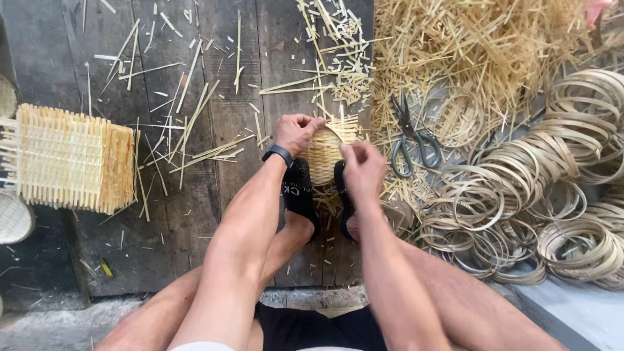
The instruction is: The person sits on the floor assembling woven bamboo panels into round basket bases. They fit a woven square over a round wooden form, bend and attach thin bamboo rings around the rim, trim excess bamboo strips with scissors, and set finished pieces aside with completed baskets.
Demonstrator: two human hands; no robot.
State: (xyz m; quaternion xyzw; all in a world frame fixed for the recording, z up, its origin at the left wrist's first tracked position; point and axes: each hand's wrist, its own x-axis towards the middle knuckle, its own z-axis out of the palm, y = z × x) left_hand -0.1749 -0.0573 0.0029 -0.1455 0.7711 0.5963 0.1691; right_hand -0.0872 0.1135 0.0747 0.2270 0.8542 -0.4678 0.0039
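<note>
The person sits on the ground with both feet out in front. Between the feet, at the middle of the view, sits a small woven basket (325,151). It is round and pale yellow, and loose strip ends stick out at its top edge, at 12 o'clock. The weave looks mostly made, but those ends are not tidy yet, so I think the rim work is left to do.

The left hand (296,133) is curled over the basket's rim at 10 o'clock and grips it. A dark watch (278,153) sits on that wrist. The right hand (363,170) is at the basket's 3 o'clock side with its fingers pinched close together. It seems to hold a thin strip, but I cannot tell for sure.

Grey scissors (409,140) lie just to the right, at 3 o'clock. Past them is a big heap of bamboo rings (572,195). At 1 o'clock there is a heap of cut strips (468,45). Far left, at 9 o'clock, lies a stack of woven mats (68,159).

The floor is dark wooden boards (39,52), old and worn, with little strips all over. A grey stone step runs along the bottom.
</note>
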